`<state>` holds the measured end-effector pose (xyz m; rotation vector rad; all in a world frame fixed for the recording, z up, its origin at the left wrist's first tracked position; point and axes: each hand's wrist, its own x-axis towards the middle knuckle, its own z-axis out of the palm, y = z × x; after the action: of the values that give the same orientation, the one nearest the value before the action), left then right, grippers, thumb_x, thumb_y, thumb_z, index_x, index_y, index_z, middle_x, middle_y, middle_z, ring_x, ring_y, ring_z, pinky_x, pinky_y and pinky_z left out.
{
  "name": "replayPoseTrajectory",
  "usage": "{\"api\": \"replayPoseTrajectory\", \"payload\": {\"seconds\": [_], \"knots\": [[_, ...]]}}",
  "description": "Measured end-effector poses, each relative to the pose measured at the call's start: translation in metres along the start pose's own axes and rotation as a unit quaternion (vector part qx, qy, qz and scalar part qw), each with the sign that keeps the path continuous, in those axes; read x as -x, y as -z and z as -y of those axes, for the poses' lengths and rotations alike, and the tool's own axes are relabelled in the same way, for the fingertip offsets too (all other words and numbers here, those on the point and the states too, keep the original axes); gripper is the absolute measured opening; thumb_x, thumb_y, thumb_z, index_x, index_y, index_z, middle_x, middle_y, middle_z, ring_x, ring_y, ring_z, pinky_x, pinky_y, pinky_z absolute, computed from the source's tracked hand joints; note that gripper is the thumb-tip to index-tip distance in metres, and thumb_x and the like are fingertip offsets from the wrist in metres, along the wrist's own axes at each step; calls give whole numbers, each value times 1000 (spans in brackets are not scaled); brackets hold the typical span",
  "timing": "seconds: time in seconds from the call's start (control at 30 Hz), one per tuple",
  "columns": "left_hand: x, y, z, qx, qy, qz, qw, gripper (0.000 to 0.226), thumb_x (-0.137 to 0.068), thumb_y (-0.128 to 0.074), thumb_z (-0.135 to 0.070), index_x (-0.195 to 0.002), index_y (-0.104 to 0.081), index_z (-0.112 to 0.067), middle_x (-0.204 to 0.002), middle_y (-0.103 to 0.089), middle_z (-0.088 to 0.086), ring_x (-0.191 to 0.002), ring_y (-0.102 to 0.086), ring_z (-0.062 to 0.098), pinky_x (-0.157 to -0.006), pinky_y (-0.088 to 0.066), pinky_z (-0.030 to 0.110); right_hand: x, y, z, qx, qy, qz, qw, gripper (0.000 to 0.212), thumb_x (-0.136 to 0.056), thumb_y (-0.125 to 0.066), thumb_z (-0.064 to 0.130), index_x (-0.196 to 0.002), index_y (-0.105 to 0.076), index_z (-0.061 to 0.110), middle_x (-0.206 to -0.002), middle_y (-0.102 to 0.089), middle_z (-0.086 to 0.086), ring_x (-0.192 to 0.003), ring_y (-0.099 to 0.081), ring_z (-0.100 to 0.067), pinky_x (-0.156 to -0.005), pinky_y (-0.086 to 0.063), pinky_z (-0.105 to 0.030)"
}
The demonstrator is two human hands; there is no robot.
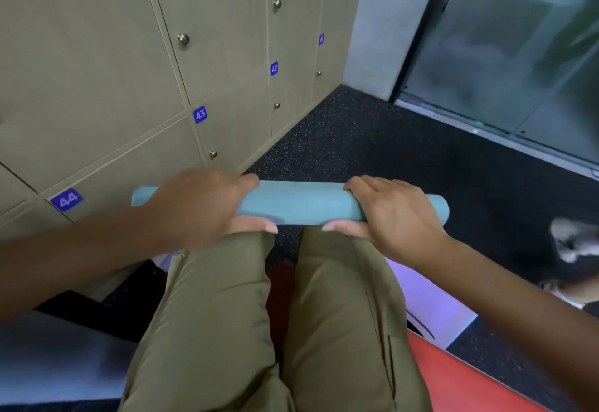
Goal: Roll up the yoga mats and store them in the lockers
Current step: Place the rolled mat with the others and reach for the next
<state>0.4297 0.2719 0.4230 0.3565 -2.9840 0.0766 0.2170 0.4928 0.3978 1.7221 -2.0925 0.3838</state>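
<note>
From the head view, a tightly rolled pale teal foam yoga mat lies crosswise just beyond the person's knees, which are clothed in olive green trousers. The left hand curls over the roll near its left end, thumb tucked along the near side; the right hand wraps it towards the right end in the same way, fingers over the top and thumb underneath. Both hands grip the mat, well apart from each other, with bare roll between them. Whether the roll rests on the knees or is lifted clear, I cannot tell.

Beige metal lockers with blue number tags stand close on the left, their doors closed, above dark speckled rubber flooring. A flat red mat lies under the legs.

The roll looks light, soft and springy, likely to unwind if released, so a grasp on both sides of its middle, pressing the loose edge inward, seems wise
</note>
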Motion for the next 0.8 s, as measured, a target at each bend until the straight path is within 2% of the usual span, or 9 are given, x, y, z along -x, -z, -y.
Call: {"api": "replayPoseTrajectory", "payload": {"seconds": [0.1,0.13,0.2,0.27,0.33,0.43,0.53,0.63,0.8], "knots": [[29,5,-13,12,-6,65,998,94,-57,5,-104,-102,-39,-34,-86,-58,-9,-73,-54,9,-67,-44,23,27,16,27,-17,-6,5,1000,70,-86,-39,81,-91,-61,15,-72,-63,4,-62,-63,-23,-49,-46,-33],[40,6,-17,32,-5,81,996,91,-54,7,-103,-101,-35,-37,-83,-55,-11,-71,-51,7,-62,-36,16,36,22,36,-27,-11,14,999,69,-85,-39,82,-93,-60,17,-73,-63,6,-62,-63,-21,-48,-44,-32],[61,9,-26,90,4,100,991,90,-50,7,-106,-99,-31,-41,-75,-53,-10,-67,-50,5,-58,-30,16,53,32,53,-40,-18,30,999,68,-85,-37,84,-98,-58,20,-77,-64,9,-61,-64,-18,-47,-40,-29],[80,9,-32,133,4,113,985,85,-53,-9,-108,-99,-33,-40,-77,-55,-10,-70,-52,5,-61,-32,20,70,40,67,-37,-12,34,999,65,-85,-37,84,-101,-56,23,-83,-63,13,-61,-63,-13,-47,-35,-27],[96,7,-39,165,2,119,979,68,-63,-25,-99,-99,-36,-42,-95,-54,-19,-80,-52,2,-68,-34,20,84,45,80,-37,-7,38,999,62,-85,-38,83,-100,-54,26,-86,-61,14,-61,-61,-8,-47,-35,-25],[112,3,-48,198,-2,122,973,57,-68,-34,-94,-97,-41,-45,-106,-46,-22,-87,-51,1,-73,-32,16,104,45,94,-52,-12,43,998,60,-85,-38,82,-100,-54,27,-87,-60,15,-64,-62,-8,-46,-41,-25],[123,-3,-53,237,-1,130,963,61,-66,-40,-95,-93,-48,-41,-104,-48,-20,-92,-50,-1,-73,-33,16,118,44,102,-52,-11,33,998,62,-86,-40,82,-96,-59,24,-85,-59,13,-78,-59,-12,-56,-42,-24],[133,-10,-56,261,-8,152,953,65,-64,-33,-103,-90,-47,-45,-100,-49,-21,-94,-47,1,-80,-35,20,127,40,108,-70,10,18,997,63,-87,-46,78,-91,-66,19,-81,-61,8,-80,-54,-17,-72,-39,-27],[147,-25,-61,293,0,179,939,70,-67,-35,-101,-85,-52,-36,-96,-52,-17,-91,-49,3,-82,-37,24,142,35,117,-71,23,34,997,62,-95,-44,74,-89,-70,18,-86,-62,4,-81,-54,-20,-75,-39,-31]]}}
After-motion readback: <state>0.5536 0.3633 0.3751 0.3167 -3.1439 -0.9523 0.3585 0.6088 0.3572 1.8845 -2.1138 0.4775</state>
